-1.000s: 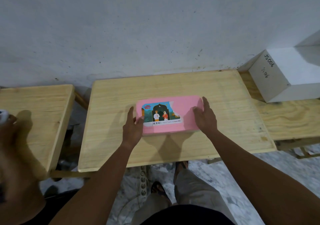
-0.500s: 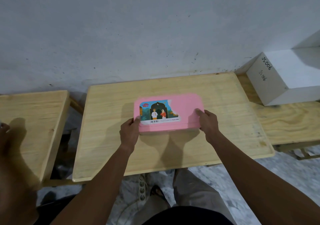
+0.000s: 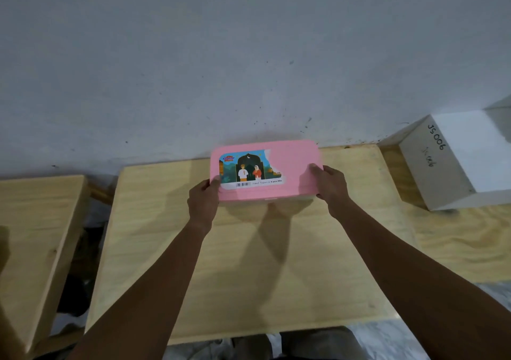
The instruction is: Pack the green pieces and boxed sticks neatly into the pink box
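Head cam: your pink box (image 3: pixel 287 171) was flat on the counter (image 3: pixel 249 271) a second ago, now it's lifted, lid shut, left hand (image 3: pixel 203 199) and right hand (image 3: pixel 330 185) gripping its ends. No green pieces or sticks visible, so probably packed already.

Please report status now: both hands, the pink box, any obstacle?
Left hand and right hand grip the ends of the closed pink plastic box. Box lifted above the wooden table. No obstacle near.
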Motion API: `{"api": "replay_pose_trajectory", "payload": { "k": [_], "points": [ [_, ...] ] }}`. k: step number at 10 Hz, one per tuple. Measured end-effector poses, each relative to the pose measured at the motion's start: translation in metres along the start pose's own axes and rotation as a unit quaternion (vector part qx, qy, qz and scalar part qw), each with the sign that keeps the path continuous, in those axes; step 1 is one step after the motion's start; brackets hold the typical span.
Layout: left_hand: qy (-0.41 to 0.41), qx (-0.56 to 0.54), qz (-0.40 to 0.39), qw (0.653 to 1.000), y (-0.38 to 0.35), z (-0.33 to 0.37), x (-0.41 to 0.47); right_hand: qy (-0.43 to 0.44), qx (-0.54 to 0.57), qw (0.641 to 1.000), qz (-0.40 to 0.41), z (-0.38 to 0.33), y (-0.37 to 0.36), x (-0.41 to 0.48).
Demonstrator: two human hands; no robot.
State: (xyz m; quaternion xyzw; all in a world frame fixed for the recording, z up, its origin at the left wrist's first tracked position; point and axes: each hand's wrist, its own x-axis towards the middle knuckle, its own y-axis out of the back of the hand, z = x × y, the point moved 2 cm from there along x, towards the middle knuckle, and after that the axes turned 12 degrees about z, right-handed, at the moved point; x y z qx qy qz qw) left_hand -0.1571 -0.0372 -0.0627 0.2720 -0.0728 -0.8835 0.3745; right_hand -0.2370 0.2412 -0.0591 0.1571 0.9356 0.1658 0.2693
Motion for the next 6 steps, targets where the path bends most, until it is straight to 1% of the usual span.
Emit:
{"api": "replay_pose_trajectory", "payload": {
  "k": [1,2,4,5,6],
  "points": [
    [-0.001,0.010,0.002,1.000,-0.011,0.009,0.013,-0.006,0.000,1.000,-0.001,-0.004,-0.009,0.017],
    [-0.001,0.037,-0.011,0.999,-0.016,0.009,0.018,-0.014,-0.009,1.000,-0.001,-0.006,-0.012,0.020],
    [-0.010,0.046,-0.021,0.999,-0.019,0.002,0.023,-0.002,-0.018,1.000,0.004,-0.004,-0.016,0.026],
    [-0.023,0.040,-0.025,0.999,-0.021,0.010,0.016,0.012,-0.023,0.999,-0.019,-0.008,-0.019,0.024],
    [0.003,0.033,0.017,0.999,-0.017,0.007,0.002,0.027,-0.045,0.999,-0.003,-0.017,-0.013,0.016]
  ]
}}
